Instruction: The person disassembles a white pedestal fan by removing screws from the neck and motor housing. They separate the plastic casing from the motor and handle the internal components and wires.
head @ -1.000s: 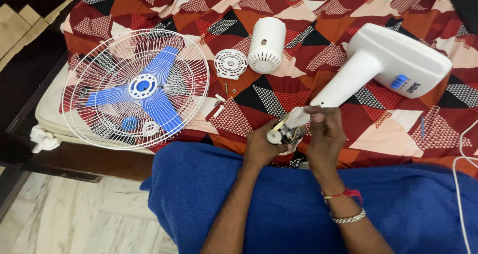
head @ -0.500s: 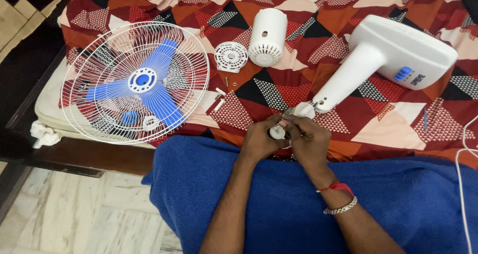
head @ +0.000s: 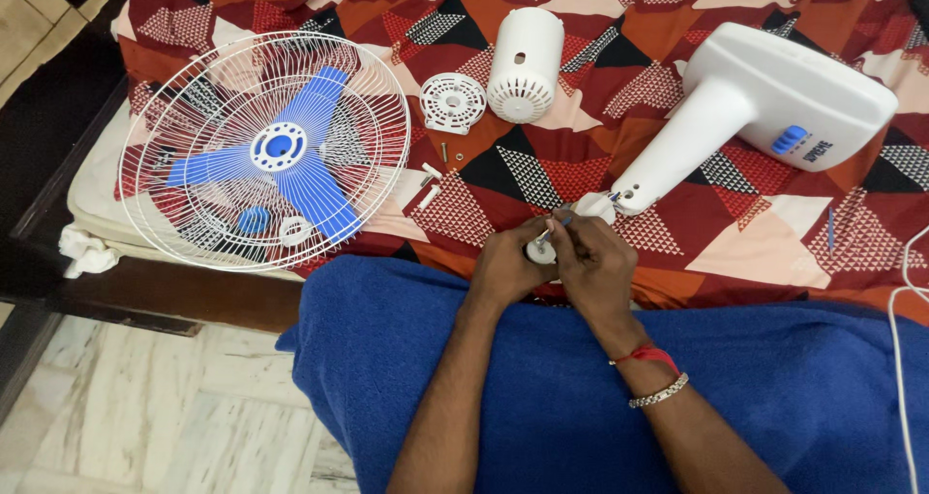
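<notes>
**Small white fan part is being held between both hands at the bed edge**

The small white part [head: 540, 252] is sitting between the two hands, just below the centre of the view, over the edge of the patterned bedsheet [head: 774, 252]. The left hand [head: 508, 262] is grasping it from the 9 o'clock side, with the fingers curled around it. The right hand [head: 592, 267] is closing on it from the 3 o'clock side and is pinching a thin tool with a blue tip [head: 554, 225], which is pointing down at the part. What kind of tool it is I cannot tell, because the fingers are hiding most of it. The right wrist is wearing a red thread [head: 650, 354] and a metal chain bracelet [head: 660, 392].

Below the hands, at 6 o'clock, a blue cloth [head: 823, 397] is covering the person's lap. Just beside the hands, at 1 o'clock, the neck end of the white fan stand [head: 764, 97] is lying on the sheet, and its wide base with a blue knob is reaching toward 2 o'clock. At 12 o'clock a white motor cover [head: 524, 63] is lying, and a round white vented cap [head: 453, 102] is touching nearly its left side. Between the cap and the hands a few small screws and white pins [head: 429, 186] are resting. At 10 o'clock the white wire fan guard [head: 174, 233] is lying flat with the blue blades [head: 290, 165] inside it.
</notes>
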